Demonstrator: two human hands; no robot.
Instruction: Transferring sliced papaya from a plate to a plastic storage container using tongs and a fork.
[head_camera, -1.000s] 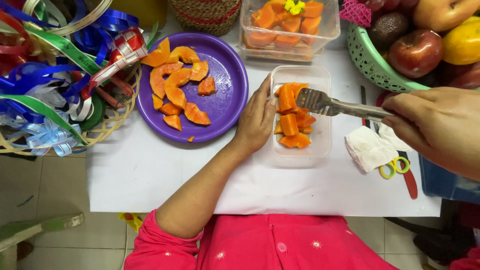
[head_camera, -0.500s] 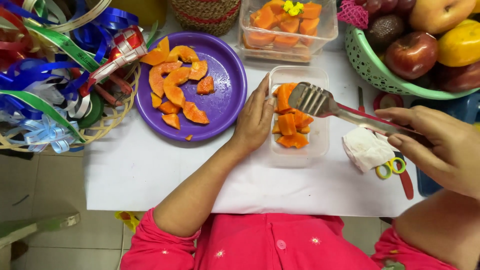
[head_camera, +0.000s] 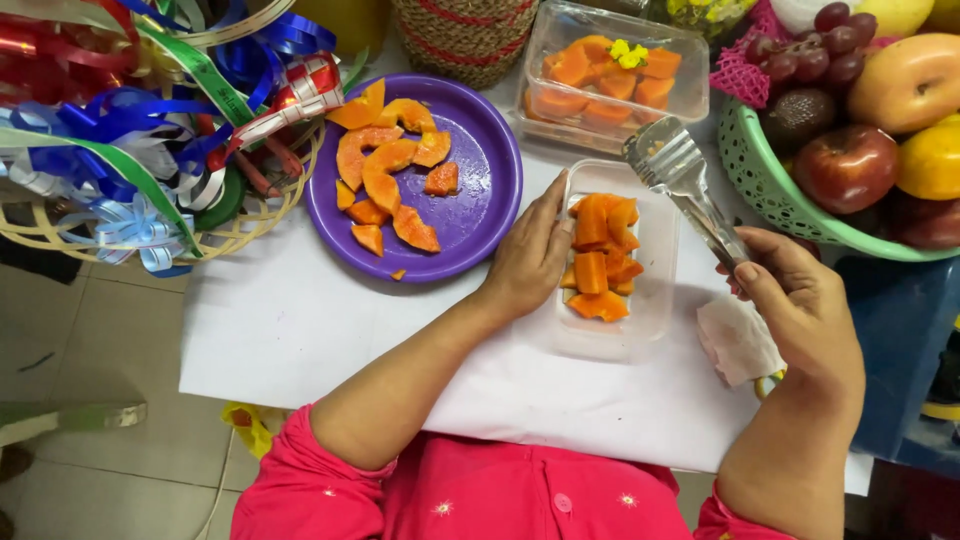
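Note:
My left hand (head_camera: 530, 258) rests against the left side of a clear plastic container (head_camera: 655, 300) that holds several orange papaya pieces (head_camera: 600, 255). Metal tongs (head_camera: 680, 180) are gripped in my right hand (head_camera: 795, 300), and their empty tips hover above the container's far right corner. Left of the container, a purple plate (head_camera: 475, 215) carries more papaya slices (head_camera: 385, 170).
A second clear container of papaya (head_camera: 615, 75) stands at the back. A green basket (head_camera: 760, 190) of fruit sits at the right, a woven basket of ribbons (head_camera: 150, 130) at the left. A white tissue (head_camera: 740, 340) lies under my right hand on the white table (head_camera: 290, 330).
My right hand has lifted the tongs up and to the right, off the papaya in the container. My left hand has stayed against the container.

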